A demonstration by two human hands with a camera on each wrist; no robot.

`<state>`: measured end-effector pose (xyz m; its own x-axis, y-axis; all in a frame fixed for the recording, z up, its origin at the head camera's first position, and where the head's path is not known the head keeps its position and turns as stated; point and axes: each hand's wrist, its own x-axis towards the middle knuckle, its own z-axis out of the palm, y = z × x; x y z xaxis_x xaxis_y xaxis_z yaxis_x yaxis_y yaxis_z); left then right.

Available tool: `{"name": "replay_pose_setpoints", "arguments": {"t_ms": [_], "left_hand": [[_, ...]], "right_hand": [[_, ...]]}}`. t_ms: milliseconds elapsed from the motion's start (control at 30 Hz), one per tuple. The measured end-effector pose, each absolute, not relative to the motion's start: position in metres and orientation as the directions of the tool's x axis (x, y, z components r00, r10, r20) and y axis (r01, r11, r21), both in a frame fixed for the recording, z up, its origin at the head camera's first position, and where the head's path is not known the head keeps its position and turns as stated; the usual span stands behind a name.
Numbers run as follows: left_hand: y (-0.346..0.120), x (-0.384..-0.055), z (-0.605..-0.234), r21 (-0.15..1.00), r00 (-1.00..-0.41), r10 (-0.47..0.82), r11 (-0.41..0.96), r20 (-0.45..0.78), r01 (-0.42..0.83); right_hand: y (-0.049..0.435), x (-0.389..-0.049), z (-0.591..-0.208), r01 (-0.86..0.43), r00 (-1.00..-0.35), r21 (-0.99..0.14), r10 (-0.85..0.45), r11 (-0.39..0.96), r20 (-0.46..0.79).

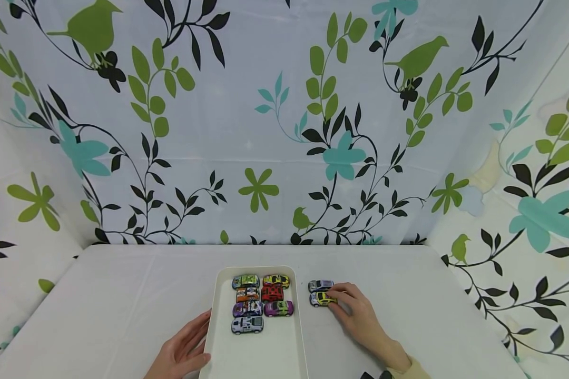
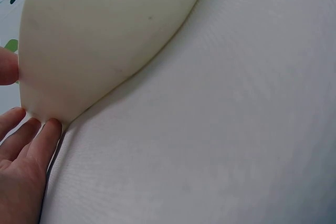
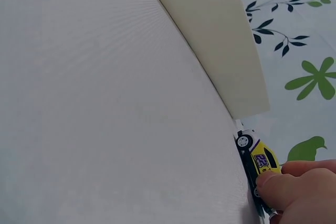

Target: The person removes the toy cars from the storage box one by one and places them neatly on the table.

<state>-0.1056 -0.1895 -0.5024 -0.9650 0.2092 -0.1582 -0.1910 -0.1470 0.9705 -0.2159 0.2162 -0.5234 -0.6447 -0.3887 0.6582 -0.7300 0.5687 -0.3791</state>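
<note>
A cream tray (image 1: 275, 350) lies on the table with several toy cars in two columns, among them a red car (image 1: 272, 293) and a silver car (image 1: 247, 325) at the near end. Against the tray's left side rest the fingers of my left hand (image 1: 182, 347), thumb at the rim; the left wrist view shows them along the outer wall (image 2: 105, 35). To the tray's right, my right hand (image 1: 360, 316) pinches a yellow toy car (image 1: 319, 299) between thumb and fingers. Just beyond that car stands a grey toy car (image 1: 320, 285).
A white cloth covers the table (image 1: 123, 295). Behind it hangs a leaf-and-bird patterned curtain (image 1: 227, 137), with similar cloth on both sides. A small dark object (image 1: 376, 375) shows at the bottom edge near my right wrist.
</note>
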Motion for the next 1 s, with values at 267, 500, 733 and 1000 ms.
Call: {"name": "replay_pose_setpoints", "arguments": {"t_ms": [267, 500, 733, 1000], "left_hand": [[-0.189, -0.106, -0.501, 0.973, -0.965, 0.210, -0.139, -0.155, -0.186], [-0.190, -0.106, -0.502, 0.973, -0.967, 0.203, -0.137, -0.156, -0.186], [-0.190, -0.104, -0.501, 0.974, -0.968, 0.198, -0.133, -0.157, -0.185], [-0.190, -0.106, -0.501, 0.970, -0.964, 0.202, -0.139, -0.171, -0.201]], "right_hand": [[0.217, -0.218, -0.525, -0.745, -0.630, -0.386, -0.386, 0.543, 0.673], [0.218, -0.216, -0.523, -0.739, -0.639, -0.407, -0.367, 0.537, 0.676], [0.217, -0.211, -0.510, -0.726, -0.652, -0.425, -0.345, 0.540, 0.675], [0.204, -0.200, -0.486, -0.734, -0.662, -0.421, -0.421, 0.533, 0.620]]}}
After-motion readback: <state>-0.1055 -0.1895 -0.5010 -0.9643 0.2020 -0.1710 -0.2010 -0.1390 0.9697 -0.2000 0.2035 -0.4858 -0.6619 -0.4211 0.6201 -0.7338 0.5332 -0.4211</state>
